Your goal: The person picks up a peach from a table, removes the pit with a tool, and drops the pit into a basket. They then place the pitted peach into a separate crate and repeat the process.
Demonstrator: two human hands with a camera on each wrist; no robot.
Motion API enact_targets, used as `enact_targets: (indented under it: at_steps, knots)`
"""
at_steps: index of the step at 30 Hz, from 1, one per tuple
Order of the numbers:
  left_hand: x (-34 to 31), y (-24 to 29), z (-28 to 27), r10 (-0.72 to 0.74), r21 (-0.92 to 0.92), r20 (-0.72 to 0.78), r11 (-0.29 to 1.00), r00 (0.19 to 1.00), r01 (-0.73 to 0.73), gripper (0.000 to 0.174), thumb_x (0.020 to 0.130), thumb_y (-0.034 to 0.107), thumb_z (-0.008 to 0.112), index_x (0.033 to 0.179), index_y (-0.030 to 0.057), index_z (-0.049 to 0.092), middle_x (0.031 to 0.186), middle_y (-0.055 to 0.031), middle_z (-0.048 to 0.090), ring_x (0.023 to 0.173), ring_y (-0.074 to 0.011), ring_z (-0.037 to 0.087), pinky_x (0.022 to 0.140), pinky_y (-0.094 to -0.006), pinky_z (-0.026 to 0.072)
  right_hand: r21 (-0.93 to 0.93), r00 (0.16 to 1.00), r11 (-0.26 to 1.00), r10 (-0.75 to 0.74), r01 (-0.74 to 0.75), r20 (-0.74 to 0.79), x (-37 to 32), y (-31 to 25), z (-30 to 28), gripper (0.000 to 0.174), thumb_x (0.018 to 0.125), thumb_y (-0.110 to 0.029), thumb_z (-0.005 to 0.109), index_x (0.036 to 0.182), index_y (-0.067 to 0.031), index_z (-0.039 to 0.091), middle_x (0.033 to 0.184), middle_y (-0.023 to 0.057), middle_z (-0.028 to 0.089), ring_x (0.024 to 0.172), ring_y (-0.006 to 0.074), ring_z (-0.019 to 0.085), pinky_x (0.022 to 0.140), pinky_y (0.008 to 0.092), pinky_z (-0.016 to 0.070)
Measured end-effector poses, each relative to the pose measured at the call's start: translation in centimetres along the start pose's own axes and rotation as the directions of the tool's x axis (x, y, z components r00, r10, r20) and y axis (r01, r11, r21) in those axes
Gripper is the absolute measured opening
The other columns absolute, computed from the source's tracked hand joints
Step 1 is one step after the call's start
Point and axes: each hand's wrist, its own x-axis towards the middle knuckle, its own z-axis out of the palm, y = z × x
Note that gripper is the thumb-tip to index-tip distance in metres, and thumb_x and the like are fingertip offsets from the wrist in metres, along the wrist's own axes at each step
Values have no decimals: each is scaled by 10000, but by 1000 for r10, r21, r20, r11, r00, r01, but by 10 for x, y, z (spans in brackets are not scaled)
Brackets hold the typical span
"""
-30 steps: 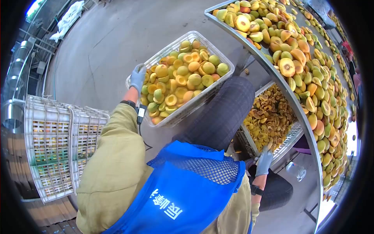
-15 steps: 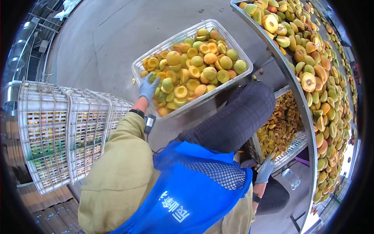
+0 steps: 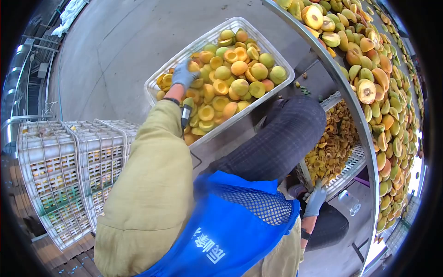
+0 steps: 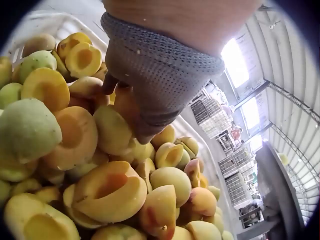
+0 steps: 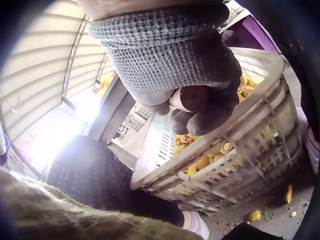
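Observation:
Gloved fingers of my left hand (image 3: 184, 76) pinch an apricot-coloured fruit half (image 4: 127, 103) in the left part of a white crate (image 3: 224, 124). Halved, pitted fruits (image 3: 220, 86) fill that crate, some with cut faces up. My right hand (image 3: 315, 201), also gloved, is by the near rim of a second crate (image 3: 344, 179) holding small brownish-yellow pieces (image 3: 333, 143). In the right wrist view its fingers curl round a short, round-ended object (image 5: 190, 98), mostly hidden by the glove.
A metal-edged table (image 3: 339, 78) heaped with halved fruit (image 3: 392, 115) curves along the right. Strapped white crates (image 3: 48, 161) stand at the left. My bent leg (image 3: 277, 134) lies between the two fruit crates. A clear plastic container (image 3: 349, 202) is on the floor at the lower right.
My left hand has moved from the crate's left rim inward over the fruit and now pinches a half. The right hand stays by the second crate's rim.

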Motion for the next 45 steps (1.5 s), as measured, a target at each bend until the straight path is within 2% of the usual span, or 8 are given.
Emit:
enact_targets:
  at_steps: [2, 5, 12, 20, 23, 37, 41, 45]
  knots:
    - [0, -35, -6, -142, -318, -211, 945, 967, 70, 649, 655, 303, 799, 1181, 43, 522, 1051, -143, 606, 947, -214, 593, 852, -326, 474, -2, 1000, 1000, -18, 18, -2, 1, 1, 2, 293, 922, -326, 468, 1007, -46, 466, 535, 27, 401, 340, 121, 376, 304, 248, 313]
    - [-33, -70, -63, -352, -412, 40, 847, 935, 336, 716, 629, 354, 776, 1201, 23, 501, 1101, -179, 606, 1003, -283, 598, 883, -370, 459, -44, 999, 999, 5, -3, 43, 6, 3, 4, 274, 925, -302, 458, 1010, -43, 482, 576, 57, 434, 391, 160, 423, 348, 283, 351]
    - [-76, -71, -104, -254, 648, 330, 761, 909, -23, 630, 656, 426, 706, 1184, 135, 525, 1211, -123, 551, 1120, -278, 539, 887, -398, 460, -642, 828, 535, -451, 550, 333, 70, 64, -16, 264, 902, -193, 392, 1012, -2, 538, 875, 225, 525, 731, 344, 531, 620, 419, 416]
    - [-88, -90, -61, 97, 580, 110, 802, 989, -143, 588, 770, 437, 626, 1241, 111, 493, 1203, -134, 560, 1070, -301, 565, 889, -416, 455, -284, 994, 953, -109, 104, -2, 42, 45, -7, 547, 967, -475, 323, 805, -4, 549, 505, 43, 415, 416, 143, 425, 376, 343, 328]
    - [-111, -126, -19, 227, 483, 56, 846, 972, -226, 643, 808, 402, 587, 1343, 96, 405, 1365, -207, 398, 1250, -371, 381, 1026, -440, 321, -395, 959, 880, -284, 264, 10, 69, 91, -10, 558, 964, -490, 315, 632, -69, 470, 474, 33, 415, 401, 158, 440, 355, 329, 334]
    - [-97, -90, -14, -104, 677, 89, 736, 991, 17, 678, 853, 433, 538, 1417, 181, 256, 1403, -172, 326, 1269, -317, 365, 994, -441, 341, 88, 993, 993, -80, 72, 92, 12, 10, -5, 273, 893, -291, 524, 880, -20, 487, 592, 44, 508, 411, 131, 486, 362, 273, 385]
    - [-37, -88, -39, -127, 451, -160, 872, 979, 188, 623, 882, 483, 464, 1396, 166, 310, 1392, -169, 346, 1279, -331, 338, 1027, -448, 307, 144, 987, 984, -118, 101, 113, 2, -3, -6, 316, 893, -310, 524, 899, 5, 504, 615, 56, 528, 421, 127, 502, 369, 273, 395]
    - [-23, 80, -37, 320, -328, -206, 868, 925, -374, 449, 845, 68, 591, 1276, 24, 472, 1250, -144, 500, 1086, -242, 515, 911, -332, 435, 313, 984, 949, -79, 26, 159, 8, -11, -14, 327, 906, -338, 513, 932, -12, 502, 627, 56, 521, 425, 123, 506, 366, 261, 406]
